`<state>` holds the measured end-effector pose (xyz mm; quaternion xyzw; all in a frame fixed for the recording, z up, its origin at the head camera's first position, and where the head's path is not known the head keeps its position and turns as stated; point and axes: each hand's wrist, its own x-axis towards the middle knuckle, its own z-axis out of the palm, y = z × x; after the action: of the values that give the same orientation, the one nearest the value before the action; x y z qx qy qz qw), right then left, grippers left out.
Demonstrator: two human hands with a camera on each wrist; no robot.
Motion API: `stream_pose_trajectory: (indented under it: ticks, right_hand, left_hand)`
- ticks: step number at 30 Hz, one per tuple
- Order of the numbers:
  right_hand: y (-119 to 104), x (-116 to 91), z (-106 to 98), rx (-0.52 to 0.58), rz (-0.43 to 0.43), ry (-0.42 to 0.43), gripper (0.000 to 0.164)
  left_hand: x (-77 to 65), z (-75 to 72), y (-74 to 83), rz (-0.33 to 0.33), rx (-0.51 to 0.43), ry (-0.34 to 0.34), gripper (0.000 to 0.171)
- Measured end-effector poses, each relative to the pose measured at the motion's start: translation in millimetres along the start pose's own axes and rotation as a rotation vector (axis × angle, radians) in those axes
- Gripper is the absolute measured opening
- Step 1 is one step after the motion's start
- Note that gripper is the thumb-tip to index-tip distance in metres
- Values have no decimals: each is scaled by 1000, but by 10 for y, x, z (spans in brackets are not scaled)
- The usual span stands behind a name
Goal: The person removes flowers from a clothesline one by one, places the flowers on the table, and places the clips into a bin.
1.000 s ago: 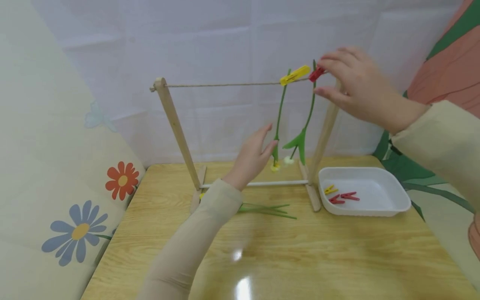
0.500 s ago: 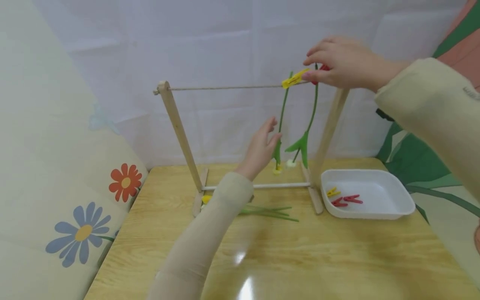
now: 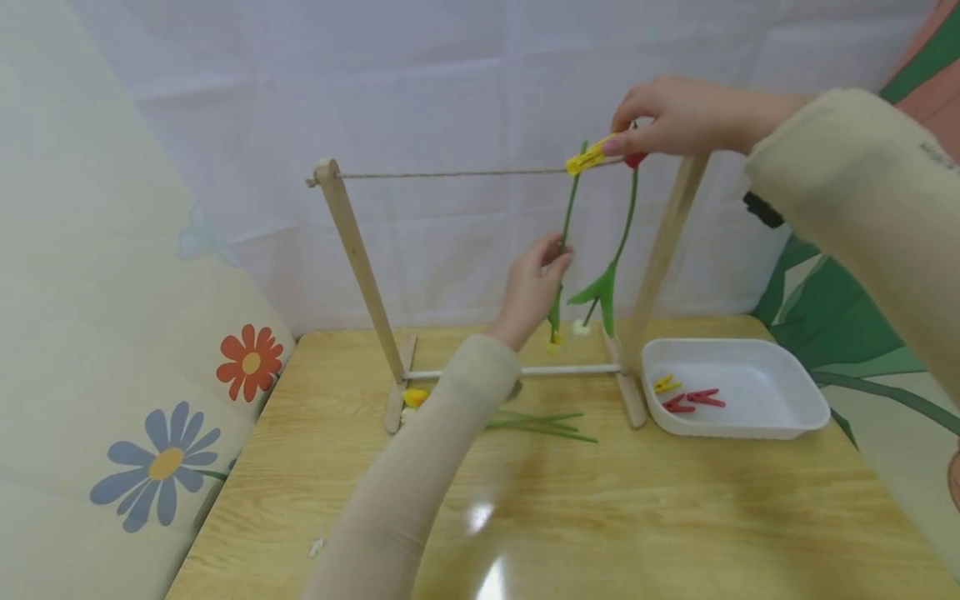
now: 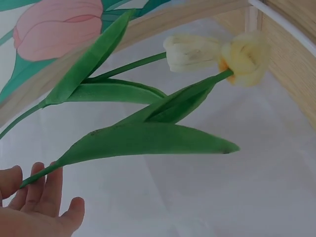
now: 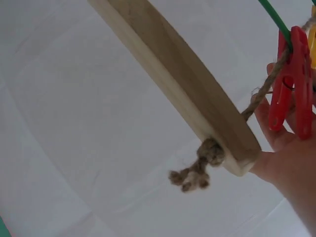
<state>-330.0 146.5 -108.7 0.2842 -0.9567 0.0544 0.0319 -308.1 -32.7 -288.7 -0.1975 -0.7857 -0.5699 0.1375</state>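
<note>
Two tulips hang head down from a twine line (image 3: 450, 173). My left hand (image 3: 528, 292) pinches the stem of the yellow tulip (image 4: 244, 59) between thumb and fingers, above its leaves. Up at the line, my right hand (image 3: 678, 117) grips the tail end of the yellow clothespin (image 3: 588, 157), whose jaws sit over that stem and the twine. Just to the right, partly behind my right hand, a red clothespin (image 5: 296, 84) clamps the stem of the white tulip (image 4: 190, 52). Its handles lie in front of my right palm in the right wrist view.
The twine runs between two wooden posts (image 3: 360, 267), joined low down by a white rod (image 3: 570, 370). More tulips (image 3: 540, 423) lie on the table (image 3: 600, 517) beneath, partly behind my left sleeve. A white tray (image 3: 750, 429) at the right holds several clothespins.
My right hand has moved left from the red clothespin to the yellow one and taken hold of it. My left hand has risen slightly rightward and closed on the yellow tulip's stem.
</note>
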Motion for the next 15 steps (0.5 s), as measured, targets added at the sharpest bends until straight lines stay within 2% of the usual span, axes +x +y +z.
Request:
stream_pose_trajectory:
  ticks: [6, 10, 15]
  right_hand:
    - [-28, -44, 5, 69, -44, 94, 32]
    - [-49, -81, 11, 34, -61, 206, 28]
    - [-42, -138, 22, 28, -106, 349, 25]
  left_hand:
    - [26, 3, 46, -44, -83, 65, 26]
    - [20, -23, 57, -51, -144, 97, 22]
    - [-19, -92, 46, -49, -167, 117, 20]
